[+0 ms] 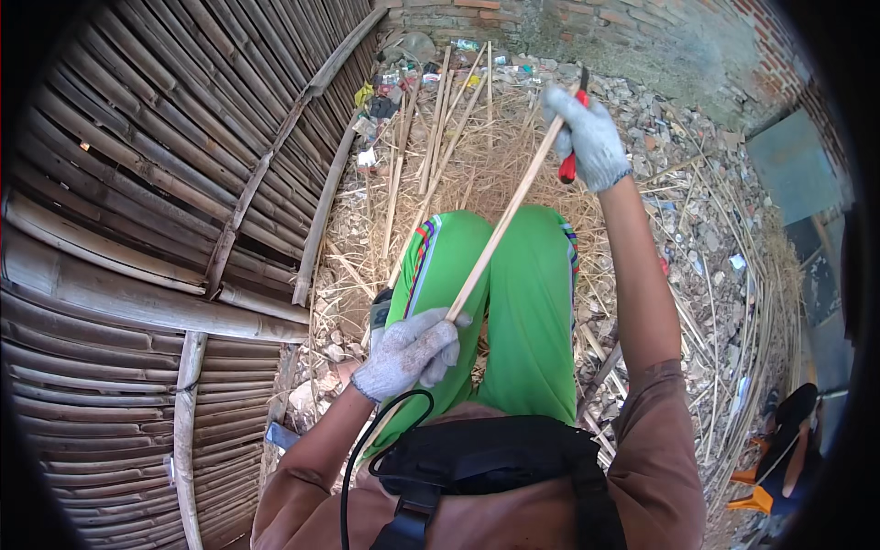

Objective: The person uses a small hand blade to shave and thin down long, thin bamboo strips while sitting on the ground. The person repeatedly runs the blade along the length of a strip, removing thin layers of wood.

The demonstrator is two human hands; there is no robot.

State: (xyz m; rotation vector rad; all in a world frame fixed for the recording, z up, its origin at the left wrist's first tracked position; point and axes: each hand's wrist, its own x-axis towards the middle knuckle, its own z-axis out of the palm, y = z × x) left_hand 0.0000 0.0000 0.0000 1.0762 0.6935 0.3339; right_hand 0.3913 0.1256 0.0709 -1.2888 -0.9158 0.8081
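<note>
My left hand (410,351), in a grey work glove, grips the near end of a long thin bamboo strip (502,227) above my green trousers (527,302). The strip runs up and away to my right hand (588,137), also gloved. That hand holds a red-handled knife (574,128) against the strip's far end. Both arms are stretched out in front of me.
A wall of split bamboo slats (147,229) fills the left side. Loose bamboo sticks (440,128), dry shavings and rubble cover the ground ahead. A brick wall (642,27) stands behind. A black strap and cable (412,458) hang at my chest.
</note>
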